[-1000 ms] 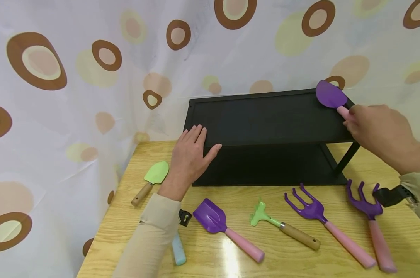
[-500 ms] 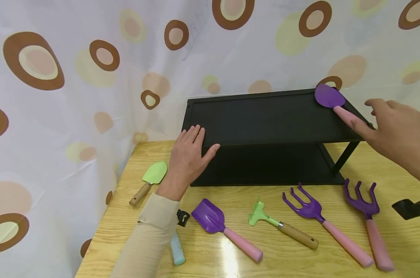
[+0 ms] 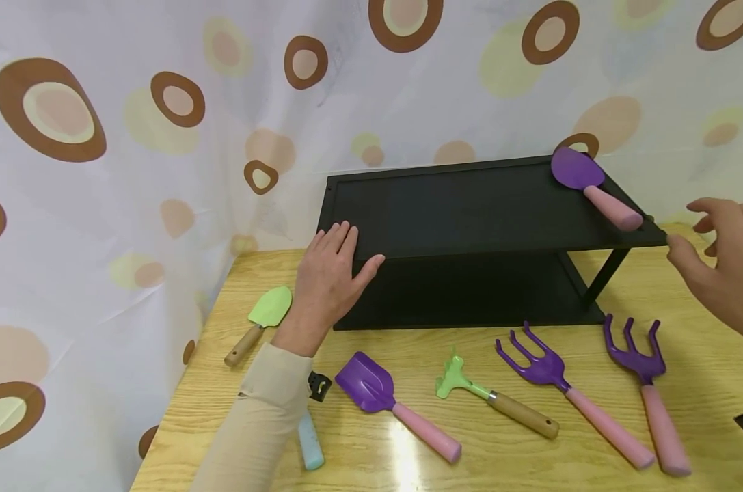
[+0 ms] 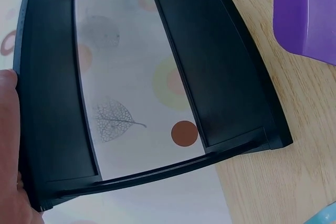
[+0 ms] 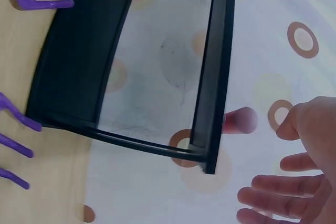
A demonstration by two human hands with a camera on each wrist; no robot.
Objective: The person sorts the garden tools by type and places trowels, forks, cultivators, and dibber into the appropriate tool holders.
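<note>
I have the right hand with nothing in its grasp: thumb and fingers stand loosely bent with a gap between them, just beyond the shelf's front right corner. My right wrist view shows the fingers spread apart, clear of both the frame and the handle end. The left hand lies with straight fingers on the shelf's front left corner, thumb out along the front edge; it grasps nothing. That arm reaches in from the near side in a beige sleeve, palm down.

The purple trowel rests on the top tier of the black shelf, along its right edge. I see its blade at the back right corner and its pink handle toward the front right corner, the long axis running roughly parallel to that edge.

On the table, the green trowel lies near the left edge. Along the shelf's front edge, left to right, I have the light blue handle, the purple shovel, the green rake and two purple forks, tines toward the shelf. A patterned cloth hangs behind.
</note>
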